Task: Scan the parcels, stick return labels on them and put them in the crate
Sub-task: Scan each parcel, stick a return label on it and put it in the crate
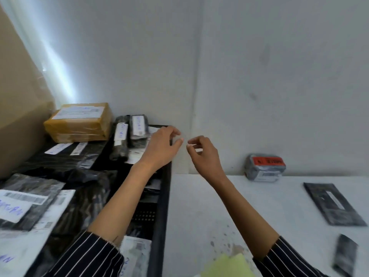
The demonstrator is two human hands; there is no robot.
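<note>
Around you, a large cardboard box (18, 92) rises at the far left, and a pale wall (259, 66) closes off the back. The black crate (162, 196) sits left of the white surface (229, 206), its dark rim running toward you between your forearms. It is crowded: a tan taped box (79, 122) with a white label lies at its far left corner, two small black wrapped parcels (129, 134) with handwritten white labels stand beside that, and flat black mailers (40, 196) with barcodes and blue writing fill the near side.

On the surface, a grey wrapped parcel (264, 166) with a red sticker rests against the wall, well apart from your hands. A flat black mailer (333, 204) with a narrow white strip lies nearer on the right, and a small dark item (344, 254), blurred, lies by your right sleeve. Pale green sheets (227, 266) show at the bottom edge.

Your left hand (162, 146) hovers over the crate's far right corner, fingers loosely curled with thumb and forefinger close together. Your right hand (203, 154) is just beside it, fingertips nearly meeting your left, thumb and forefinger pinched. Whether something thin lies between the fingers cannot be told from the blur. Neither hand touches a parcel. Both striped sleeves are pushed up the forearms.
</note>
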